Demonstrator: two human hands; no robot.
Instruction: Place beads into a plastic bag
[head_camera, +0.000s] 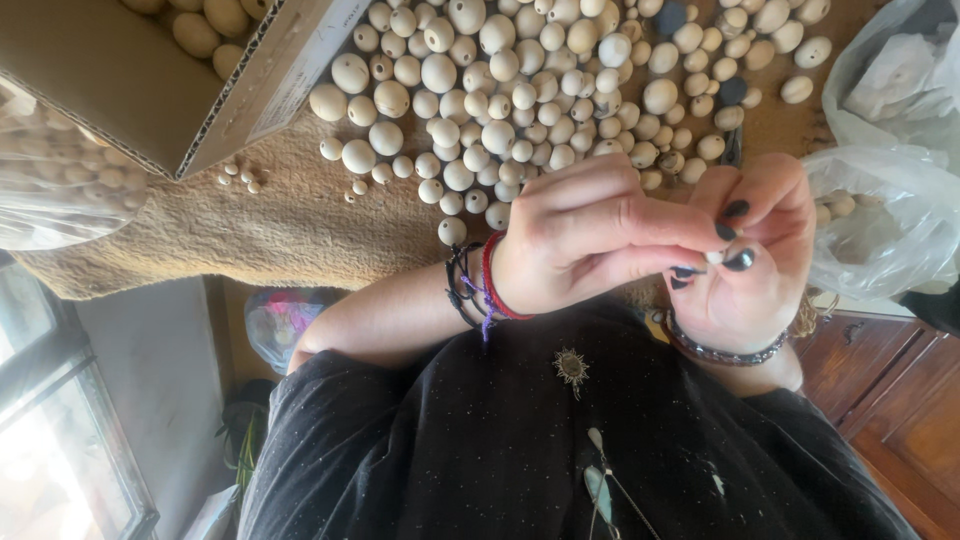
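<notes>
— What did the hands hold?
— The left hand (590, 235) and right hand (750, 250) pinched their fingers together on a tiny pale bead (714, 257).
— What lay around?
— Many wooden beads (500, 90) covered the counter (280, 220), a cardboard box (150, 80) beside them, plastic bags (890, 150) close by

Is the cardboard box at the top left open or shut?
Open: the cardboard box has its flap folded out, and pale wooden beads show inside.
</notes>
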